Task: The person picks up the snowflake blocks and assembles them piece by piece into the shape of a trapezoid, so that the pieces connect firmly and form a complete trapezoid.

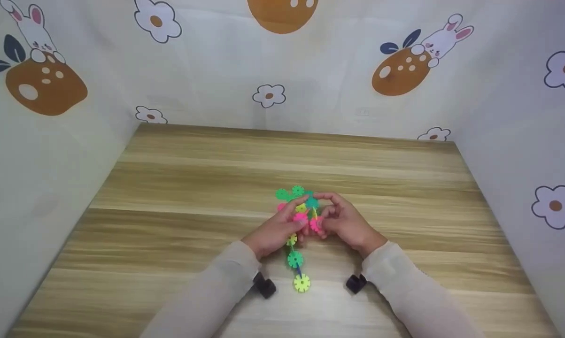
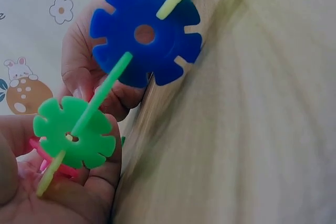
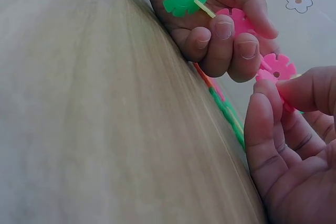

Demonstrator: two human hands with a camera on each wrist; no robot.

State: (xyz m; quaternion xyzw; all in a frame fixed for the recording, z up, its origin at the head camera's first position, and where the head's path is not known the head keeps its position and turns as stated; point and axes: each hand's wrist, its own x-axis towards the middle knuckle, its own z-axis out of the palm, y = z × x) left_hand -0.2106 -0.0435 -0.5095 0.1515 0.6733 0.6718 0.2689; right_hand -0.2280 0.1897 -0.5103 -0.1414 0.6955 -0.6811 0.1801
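Note:
A chain of notched plastic snowflake discs, slotted edge to edge, runs between the two hands. My left hand (image 1: 275,231) grips it by a pink disc (image 3: 239,22), fingers curled over that part. From this hand the chain trails toward the body through a green disc (image 2: 79,129) and a blue disc (image 2: 123,40) to a yellow disc (image 1: 302,283). Opposite, my right hand (image 1: 350,223) pinches another pink disc (image 3: 278,66) between thumb and fingers. A teal disc (image 1: 312,202) shows near both index fingertips in the head view.
Just beyond the hands, several more discs, including a green disc (image 1: 281,193), lie on the wood-grain table (image 1: 193,188). Patterned fabric walls (image 1: 207,80) bound the table at the back and sides. A black clip (image 1: 266,286) sits by the left cuff, another (image 1: 356,284) by the right.

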